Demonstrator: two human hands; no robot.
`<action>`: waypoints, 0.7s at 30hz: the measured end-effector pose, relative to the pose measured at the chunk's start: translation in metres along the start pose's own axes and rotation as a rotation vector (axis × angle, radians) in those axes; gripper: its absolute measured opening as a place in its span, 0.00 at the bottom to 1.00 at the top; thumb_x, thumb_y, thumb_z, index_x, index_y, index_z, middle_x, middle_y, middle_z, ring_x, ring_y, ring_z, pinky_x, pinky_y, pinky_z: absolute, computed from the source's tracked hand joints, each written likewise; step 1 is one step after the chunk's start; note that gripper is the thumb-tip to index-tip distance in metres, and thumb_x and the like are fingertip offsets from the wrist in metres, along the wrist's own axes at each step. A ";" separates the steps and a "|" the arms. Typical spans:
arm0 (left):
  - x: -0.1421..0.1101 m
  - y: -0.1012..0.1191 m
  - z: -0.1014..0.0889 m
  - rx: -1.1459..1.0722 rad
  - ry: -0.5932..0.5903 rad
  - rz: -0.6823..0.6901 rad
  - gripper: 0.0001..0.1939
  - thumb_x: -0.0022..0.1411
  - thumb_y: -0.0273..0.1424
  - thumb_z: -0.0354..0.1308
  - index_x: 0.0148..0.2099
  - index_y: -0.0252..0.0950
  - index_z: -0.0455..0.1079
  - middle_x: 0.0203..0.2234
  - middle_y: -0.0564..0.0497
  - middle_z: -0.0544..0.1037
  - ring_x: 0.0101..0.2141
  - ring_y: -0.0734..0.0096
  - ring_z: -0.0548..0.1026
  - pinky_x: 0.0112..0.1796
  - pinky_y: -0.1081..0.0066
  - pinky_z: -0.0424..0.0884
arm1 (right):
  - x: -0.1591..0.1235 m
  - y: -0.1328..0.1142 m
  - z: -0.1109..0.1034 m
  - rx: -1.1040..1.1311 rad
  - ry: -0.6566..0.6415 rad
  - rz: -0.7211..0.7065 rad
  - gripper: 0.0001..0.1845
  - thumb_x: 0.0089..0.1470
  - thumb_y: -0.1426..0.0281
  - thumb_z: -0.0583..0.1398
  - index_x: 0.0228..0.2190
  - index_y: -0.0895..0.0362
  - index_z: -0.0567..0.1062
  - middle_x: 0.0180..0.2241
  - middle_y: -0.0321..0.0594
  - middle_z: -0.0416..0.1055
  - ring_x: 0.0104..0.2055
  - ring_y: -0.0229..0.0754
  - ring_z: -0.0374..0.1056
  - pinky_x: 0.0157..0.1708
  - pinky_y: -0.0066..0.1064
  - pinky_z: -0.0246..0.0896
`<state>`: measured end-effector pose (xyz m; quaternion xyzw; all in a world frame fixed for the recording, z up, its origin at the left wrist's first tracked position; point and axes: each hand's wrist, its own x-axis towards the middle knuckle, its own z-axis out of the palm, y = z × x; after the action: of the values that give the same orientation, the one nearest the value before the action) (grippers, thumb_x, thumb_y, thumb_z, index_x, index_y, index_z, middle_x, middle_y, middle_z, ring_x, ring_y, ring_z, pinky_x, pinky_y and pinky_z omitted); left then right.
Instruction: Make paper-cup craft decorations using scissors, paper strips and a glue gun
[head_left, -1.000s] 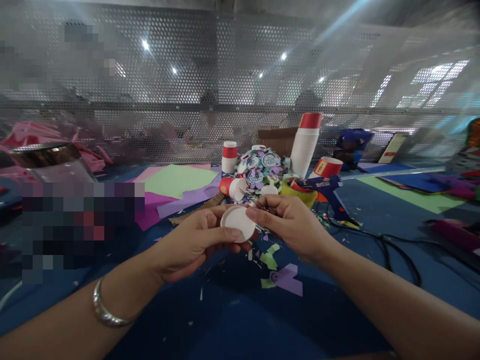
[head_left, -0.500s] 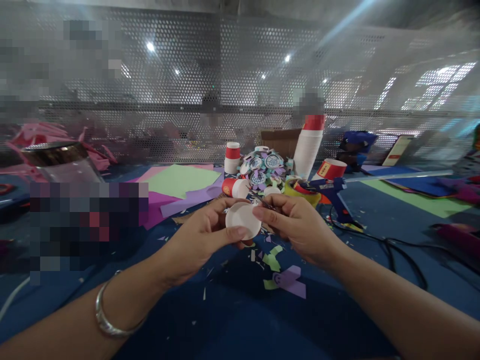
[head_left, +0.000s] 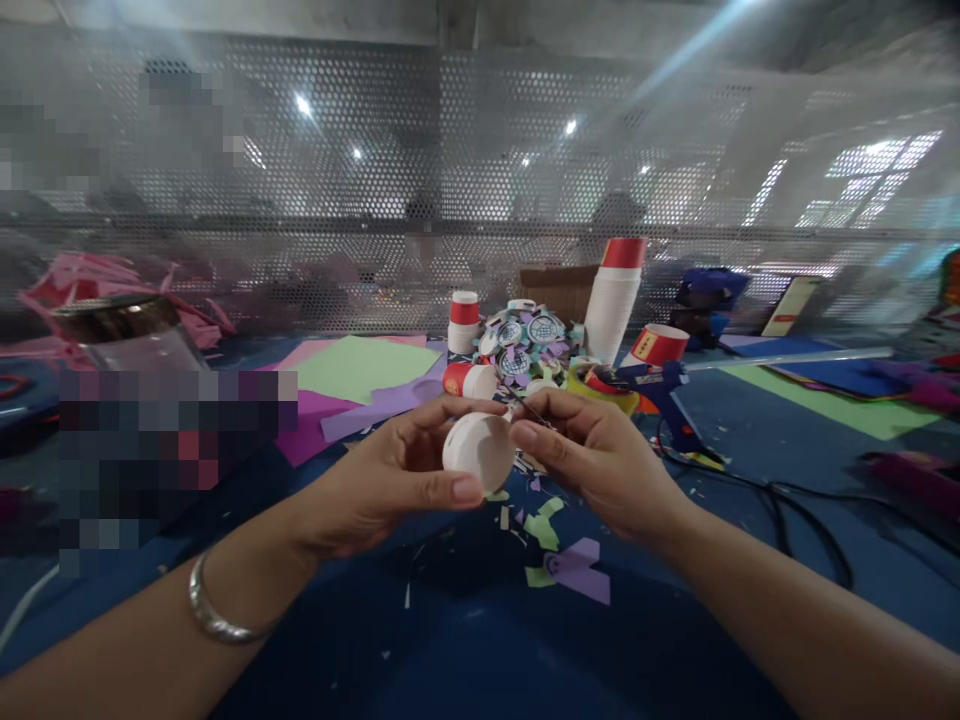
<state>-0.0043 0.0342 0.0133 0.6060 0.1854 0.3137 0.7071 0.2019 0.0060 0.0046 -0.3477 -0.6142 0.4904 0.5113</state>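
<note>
My left hand [head_left: 382, 480] grips a shallow, round white paper cup base [head_left: 480, 455] between thumb and fingers, tilted to show its pale face and low rim. At its right edge my right hand [head_left: 592, 445] is closed, thumb against fingers, on a thin dark pointed tool [head_left: 531, 408]; most of it is hidden in the fingers, so its kind is unclear. Just behind the hands lies a red-and-white paper cup [head_left: 469, 380] on its side. Beyond it is a heap of decorated white discs [head_left: 517, 345] with coloured paper pieces.
A tall stack of paper cups [head_left: 613, 305] and a shorter stack [head_left: 463, 322] stand behind. On the right are a blue glue gun [head_left: 667, 395], its black cable [head_left: 780, 510] and yellow tape [head_left: 600, 385]. Coloured paper sheets [head_left: 367, 365] lie left; paper scraps [head_left: 581, 570] lie in front.
The left hand has turned the cup base, so its side wall shows more at the left. The left thumb has shifted lower along it. The right hand stays at its right edge with the tool.
</note>
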 end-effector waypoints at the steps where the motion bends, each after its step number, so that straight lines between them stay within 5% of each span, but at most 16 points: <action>1: 0.001 -0.001 -0.001 0.068 0.029 0.026 0.25 0.52 0.26 0.71 0.52 0.43 0.72 0.38 0.54 0.77 0.38 0.75 0.74 0.39 0.77 0.71 | 0.000 0.001 -0.001 -0.021 -0.005 -0.017 0.16 0.53 0.56 0.65 0.32 0.56 0.72 0.19 0.26 0.55 0.18 0.28 0.44 0.16 0.27 0.35; 11: 0.006 -0.005 -0.015 0.609 0.331 0.257 0.26 0.53 0.29 0.69 0.52 0.42 0.65 0.37 0.54 0.75 0.36 0.72 0.76 0.37 0.72 0.75 | -0.001 -0.002 0.001 -0.291 -0.068 0.037 0.17 0.59 0.54 0.58 0.32 0.56 0.71 0.23 0.31 0.60 0.22 0.32 0.50 0.21 0.28 0.43; 21: 0.005 -0.007 -0.015 0.833 0.372 0.329 0.25 0.54 0.30 0.68 0.53 0.44 0.67 0.43 0.50 0.74 0.37 0.70 0.77 0.36 0.71 0.75 | -0.002 0.003 0.000 -0.367 -0.115 0.095 0.20 0.59 0.52 0.58 0.28 0.56 0.68 0.22 0.30 0.54 0.23 0.33 0.46 0.22 0.31 0.38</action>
<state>-0.0090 0.0478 0.0037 0.7924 0.3201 0.4236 0.3003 0.2019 0.0052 0.0009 -0.4351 -0.7045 0.4128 0.3794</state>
